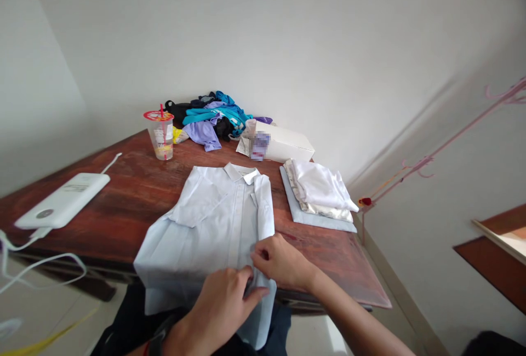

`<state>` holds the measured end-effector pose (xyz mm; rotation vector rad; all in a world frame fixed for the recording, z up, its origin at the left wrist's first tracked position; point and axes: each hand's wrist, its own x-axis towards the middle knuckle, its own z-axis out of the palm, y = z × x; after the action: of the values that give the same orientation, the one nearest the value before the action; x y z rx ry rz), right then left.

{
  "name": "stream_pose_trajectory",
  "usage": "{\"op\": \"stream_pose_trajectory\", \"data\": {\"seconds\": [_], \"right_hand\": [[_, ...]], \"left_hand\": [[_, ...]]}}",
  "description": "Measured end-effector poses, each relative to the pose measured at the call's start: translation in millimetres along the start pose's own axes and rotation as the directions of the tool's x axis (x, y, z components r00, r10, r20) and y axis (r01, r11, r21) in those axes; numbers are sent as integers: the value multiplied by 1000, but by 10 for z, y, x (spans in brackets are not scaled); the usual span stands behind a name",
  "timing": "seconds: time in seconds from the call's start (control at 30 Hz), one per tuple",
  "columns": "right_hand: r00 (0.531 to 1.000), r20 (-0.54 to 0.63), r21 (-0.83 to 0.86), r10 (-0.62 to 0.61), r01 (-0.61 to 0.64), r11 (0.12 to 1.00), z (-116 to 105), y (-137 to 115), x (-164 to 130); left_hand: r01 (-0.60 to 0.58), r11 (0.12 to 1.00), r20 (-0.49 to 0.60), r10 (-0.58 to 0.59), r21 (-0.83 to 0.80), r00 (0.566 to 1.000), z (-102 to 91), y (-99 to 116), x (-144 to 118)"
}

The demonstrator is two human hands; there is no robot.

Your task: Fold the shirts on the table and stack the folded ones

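A pale blue collared shirt [213,208] lies front up on the table, its lower part hanging over the near edge towards my lap. One short sleeve rests folded across its left side, and the right side is turned inward in a long strip. My right hand [283,262] is closed on the right edge of this strip, fingers curled and pinching the cloth. Just below and to the left, my left hand [226,301] grips the front of the shirt, thumb and forefinger on the fabric; its other fingertips are hidden.
Folded clothes [320,189] are stacked on the right of the wooden table [127,197]. Behind are a white box [287,142], a clothes heap [217,115] and a plastic cup [161,136] with a straw. A white power bank [66,200] with cables lies left. A pink rack [444,148] stands right.
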<state>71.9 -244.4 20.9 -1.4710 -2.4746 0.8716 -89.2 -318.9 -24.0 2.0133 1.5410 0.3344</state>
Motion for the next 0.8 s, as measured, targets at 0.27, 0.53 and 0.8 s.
{"op": "stream_pose_trajectory", "data": {"seconds": [0.27,0.53,0.8], "right_hand": [[999,13,236,37,-39,971,-66,77,22],[998,41,411,41,-54,910,-39,210,7],[987,135,508,91,-148,849,-39,182,25]], "left_hand": [[-66,990,-80,56,-127,995,-81,93,184],[-237,908,-194,178,-346,965,182,-69,-29],[-57,788,1,73,-613,997,548,-201,-138]]}}
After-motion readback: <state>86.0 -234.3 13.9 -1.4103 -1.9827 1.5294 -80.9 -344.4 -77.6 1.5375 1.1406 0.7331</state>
